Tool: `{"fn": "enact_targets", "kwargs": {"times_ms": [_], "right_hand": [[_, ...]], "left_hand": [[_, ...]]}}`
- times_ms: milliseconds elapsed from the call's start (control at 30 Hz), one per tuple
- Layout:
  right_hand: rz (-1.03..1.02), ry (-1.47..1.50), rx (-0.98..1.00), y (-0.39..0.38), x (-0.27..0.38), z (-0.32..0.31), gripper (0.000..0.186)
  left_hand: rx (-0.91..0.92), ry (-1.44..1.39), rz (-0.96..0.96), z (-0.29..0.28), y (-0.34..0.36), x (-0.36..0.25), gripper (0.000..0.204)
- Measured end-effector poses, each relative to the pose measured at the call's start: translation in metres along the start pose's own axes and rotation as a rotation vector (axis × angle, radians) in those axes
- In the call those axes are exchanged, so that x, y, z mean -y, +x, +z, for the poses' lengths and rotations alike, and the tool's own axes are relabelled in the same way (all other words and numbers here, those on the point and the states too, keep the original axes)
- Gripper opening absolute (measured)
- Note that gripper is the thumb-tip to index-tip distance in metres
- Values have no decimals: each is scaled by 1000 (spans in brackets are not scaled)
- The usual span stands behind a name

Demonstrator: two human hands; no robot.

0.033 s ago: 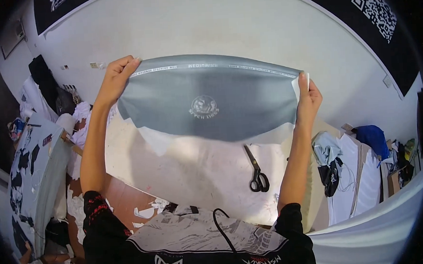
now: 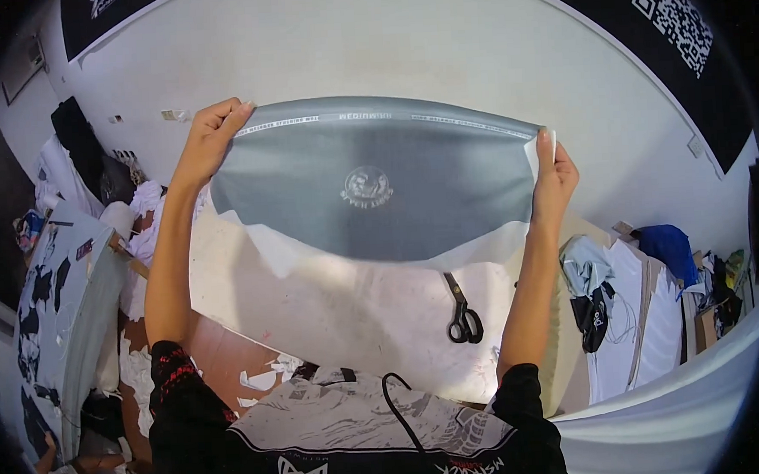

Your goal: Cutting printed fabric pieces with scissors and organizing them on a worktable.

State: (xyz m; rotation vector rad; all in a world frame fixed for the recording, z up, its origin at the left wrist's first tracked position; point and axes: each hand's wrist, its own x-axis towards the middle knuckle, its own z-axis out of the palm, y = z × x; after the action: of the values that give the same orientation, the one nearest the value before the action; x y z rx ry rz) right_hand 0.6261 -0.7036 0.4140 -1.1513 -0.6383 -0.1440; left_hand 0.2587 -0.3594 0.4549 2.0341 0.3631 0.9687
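Note:
Between my two raised hands a grey fabric piece (image 2: 291, 181) with white edges is stretched wide. It bears a round pale emblem and a pale printed strip along its top. My left hand (image 2: 218, 130) pinches its upper left corner, thumb on top. At the upper right corner my right hand (image 2: 555, 172) grips the edge, where a bit of white backing folds over. The fabric's lower edge hangs loose above the pale work table (image 2: 349, 311). Black-handled scissors (image 2: 464, 323) lie on that table below the fabric, the blade tips hidden behind it.
White scraps (image 2: 262, 379) litter the brown floor at left. A second table (image 2: 99, 286) with dark cut pieces stands farther left, a person's arm (image 2: 46, 456) near its lower end. Crumpled grey cloth (image 2: 585, 265) and white sheets (image 2: 659, 334) lie right. A white wall (image 2: 352, 41) rises beyond.
The fabric's lower edge has sagged slightly lower and covers a little more of the scissors' blades. Both hands keep their hold in nearly the same place.

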Motion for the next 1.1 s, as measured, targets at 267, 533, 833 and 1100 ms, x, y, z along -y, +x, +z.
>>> {"fn": "enact_targets", "kwargs": {"times_ms": [267,533,833,1100], "right_hand": [[120,-348,352,-4,-81,20,33],[161,-359,564,-74,-141,-7,12],[39,-697,772,-263,-197,-77,12],[127,-1305,264,-346,-206,-172,42]], "left_hand": [[91,231,37,21,17,81,36],[47,314,8,13,-54,167,24],[148,628,1,68,-271,302,8],[-222,782,-193,127,-343,286,44]]}}
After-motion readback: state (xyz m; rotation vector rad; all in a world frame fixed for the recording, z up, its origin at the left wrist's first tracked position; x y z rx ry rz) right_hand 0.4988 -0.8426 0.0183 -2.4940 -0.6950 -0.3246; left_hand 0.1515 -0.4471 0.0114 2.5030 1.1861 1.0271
